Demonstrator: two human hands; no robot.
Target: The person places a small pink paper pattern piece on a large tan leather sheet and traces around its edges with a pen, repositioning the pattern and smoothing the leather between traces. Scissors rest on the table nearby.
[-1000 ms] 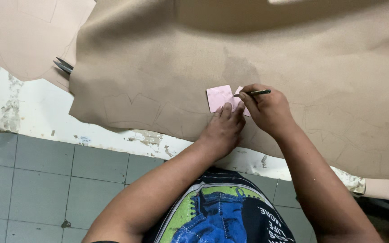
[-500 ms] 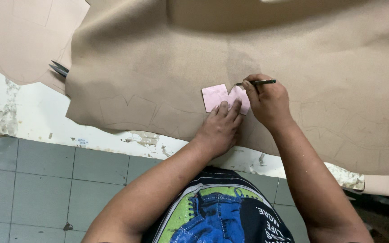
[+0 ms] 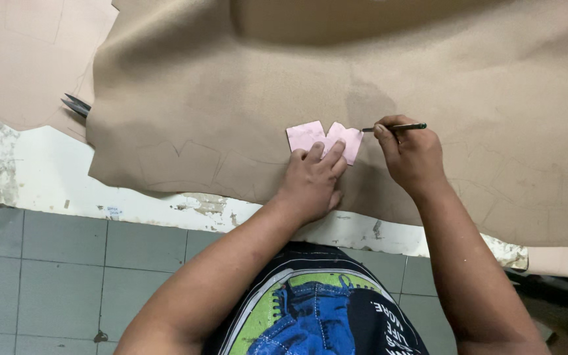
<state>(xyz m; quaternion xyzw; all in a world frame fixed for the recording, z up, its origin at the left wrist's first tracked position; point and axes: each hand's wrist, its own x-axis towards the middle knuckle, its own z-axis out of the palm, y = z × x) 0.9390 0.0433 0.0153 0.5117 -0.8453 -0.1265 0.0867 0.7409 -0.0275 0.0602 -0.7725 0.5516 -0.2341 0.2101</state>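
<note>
Several traced outlines already show on the tan leather sheet [image 3: 244,85], left of the pink template [image 3: 317,135]. Left hand [image 3: 311,184] presses the template flat; right hand [image 3: 410,154], grip closed on a pen [image 3: 396,127], marks its right edge; much sheet remains unmarked.

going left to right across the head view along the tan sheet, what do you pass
scissors → pink template with the left hand pressing on it → right hand holding a pen, all on the tan sheet
</note>
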